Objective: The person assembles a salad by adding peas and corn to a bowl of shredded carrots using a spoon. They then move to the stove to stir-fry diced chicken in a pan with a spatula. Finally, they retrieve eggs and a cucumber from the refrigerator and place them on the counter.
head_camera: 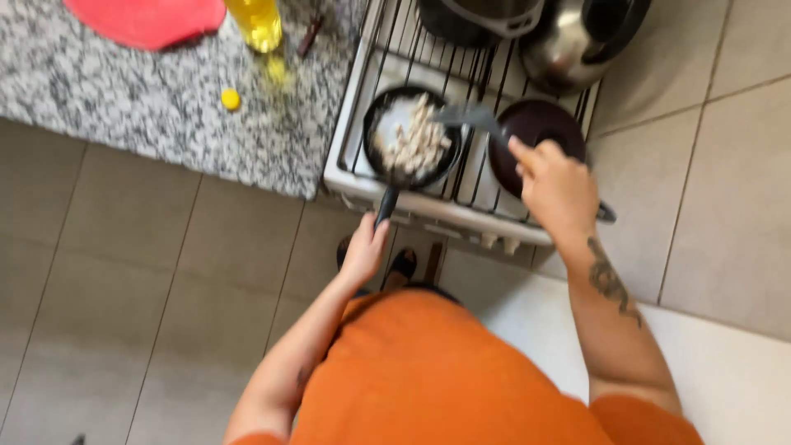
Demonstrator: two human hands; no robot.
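Large beige floor tiles [140,272] are covering the near left and the right side, catching soft, even light. A speckled grey granite counter [156,107] is running along the far left, meeting a white stove [412,202] at the far centre. A pale surface [741,387], possibly a mat, is lying near right.

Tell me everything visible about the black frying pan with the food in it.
The frying pan is small, round and black, apparently metal, sitting level on the wire grate of the white stove, at its front left. It holds pale chopped pieces of food piled toward the right, with bare whitish pan bottom on the left. Its dark handle points toward the person, and the left hand grips its end. A grey spatula, held by the right hand, reaches in over the right rim.
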